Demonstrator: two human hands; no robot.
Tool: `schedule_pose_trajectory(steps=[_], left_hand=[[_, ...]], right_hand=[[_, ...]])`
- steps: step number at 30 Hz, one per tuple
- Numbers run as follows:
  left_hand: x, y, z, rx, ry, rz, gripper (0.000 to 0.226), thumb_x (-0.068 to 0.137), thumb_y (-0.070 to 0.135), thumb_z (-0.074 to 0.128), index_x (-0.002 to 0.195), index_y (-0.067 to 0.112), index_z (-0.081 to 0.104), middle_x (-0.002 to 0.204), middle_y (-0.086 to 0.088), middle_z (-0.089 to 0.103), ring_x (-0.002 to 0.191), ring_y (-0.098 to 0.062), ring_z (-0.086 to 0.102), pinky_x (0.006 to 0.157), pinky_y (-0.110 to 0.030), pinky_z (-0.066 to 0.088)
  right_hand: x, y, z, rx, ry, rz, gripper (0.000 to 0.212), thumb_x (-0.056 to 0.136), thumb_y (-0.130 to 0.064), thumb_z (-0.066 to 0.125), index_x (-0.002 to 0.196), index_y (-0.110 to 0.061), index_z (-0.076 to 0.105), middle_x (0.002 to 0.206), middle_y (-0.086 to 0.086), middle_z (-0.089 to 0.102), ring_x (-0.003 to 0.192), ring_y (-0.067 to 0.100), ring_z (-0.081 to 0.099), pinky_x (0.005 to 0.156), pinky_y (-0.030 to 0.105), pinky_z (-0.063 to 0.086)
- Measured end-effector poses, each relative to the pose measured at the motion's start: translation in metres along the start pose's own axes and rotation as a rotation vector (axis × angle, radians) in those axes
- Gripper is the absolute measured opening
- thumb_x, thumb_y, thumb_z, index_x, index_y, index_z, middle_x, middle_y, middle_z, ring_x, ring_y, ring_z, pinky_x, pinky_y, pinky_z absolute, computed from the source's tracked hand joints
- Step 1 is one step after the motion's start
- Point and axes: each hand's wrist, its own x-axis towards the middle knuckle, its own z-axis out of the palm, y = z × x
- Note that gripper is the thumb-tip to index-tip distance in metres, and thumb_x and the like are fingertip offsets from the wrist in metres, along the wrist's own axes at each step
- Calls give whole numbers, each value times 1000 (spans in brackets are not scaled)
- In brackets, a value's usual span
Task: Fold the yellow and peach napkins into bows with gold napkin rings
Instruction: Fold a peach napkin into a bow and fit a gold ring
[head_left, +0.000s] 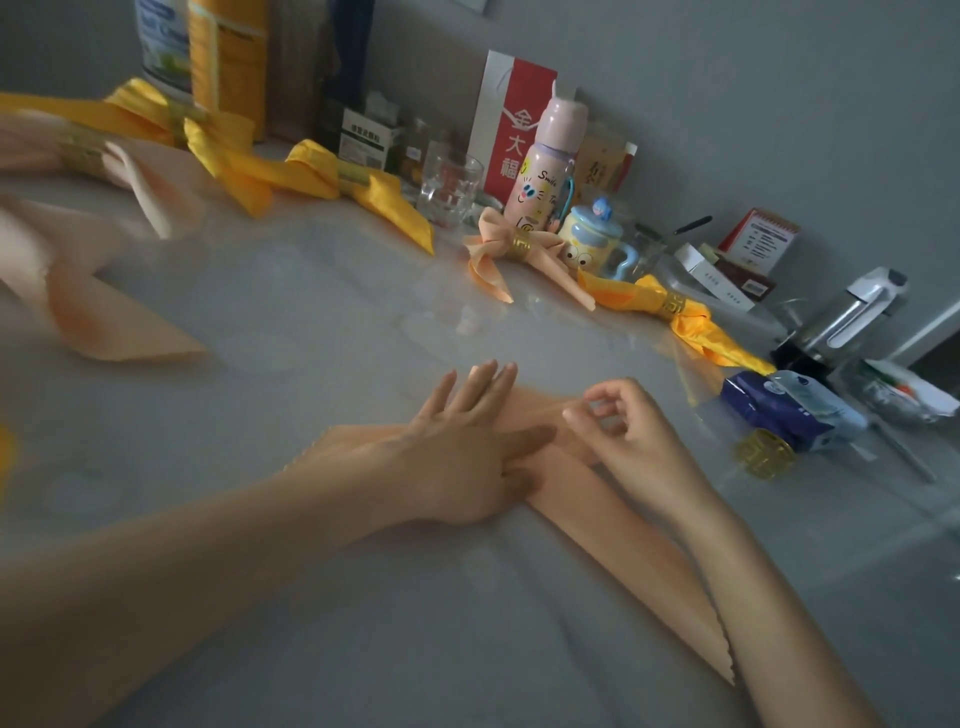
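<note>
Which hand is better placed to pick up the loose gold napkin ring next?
Right, probably. The gold napkin ring lies just beyond the right hand, away from the left hand, which presses flat on the peach napkin and holds its fold.

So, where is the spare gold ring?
In the head view, the spare gold ring lies right of the right hand, on the near side of the blue packet.

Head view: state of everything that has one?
peach napkin, folded into a strip, flat on table, no ring
left hand, flat, pressing the napkin
right hand, fingers curled over napkin; pinch unclear
loose gold napkin ring, unused, lying on table
middle peach bow, finished, ringed
right-side yellow bow, finished, ringed
glass tumbler, upright, looks empty
</note>
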Motion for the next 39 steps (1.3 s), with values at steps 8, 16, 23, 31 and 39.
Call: schedule_pose_trajectory(steps=[8,16,23,31,39], left_hand=[[2,-7,-5,25,70,-17,55,96,45,37,146,42,14,155,-8,-20,142,-23,-22,113,-47,-14],[11,-20,-22,73,334,84,33,67,3,63,98,13,66,108,-7,57,107,-26,53,82,-30,40],[34,-5,-22,40,196,-174,46,87,47,51,121,17,54,126,-4,43,123,-24,37,98,-35,35],[43,31,4,56,435,120,28,73,1,37,83,7,63,92,-10,56,89,-33,58,71,-38,47],[51,6,-9,-413,-41,44,52,78,28,73,126,20,54,124,-1,39,123,-18,37,109,-24,25]], right_hand=[[-5,-19,-4,-57,-206,217,82,65,-30,84,132,-27,36,93,1,56,86,18,60,72,30,47],[51,-33,47,-67,-67,97,71,63,-30,77,126,-17,44,99,5,54,101,30,59,89,40,48],[39,4,-12,-168,215,30,31,82,-16,70,110,-4,63,107,11,59,89,18,54,72,16,38],[10,102,-79,-708,454,440,29,87,-19,57,113,-5,60,118,22,57,116,38,45,90,39,36],[11,78,-74,-323,560,319,7,82,-12,67,84,-5,70,88,15,71,84,29,63,70,27,43]])
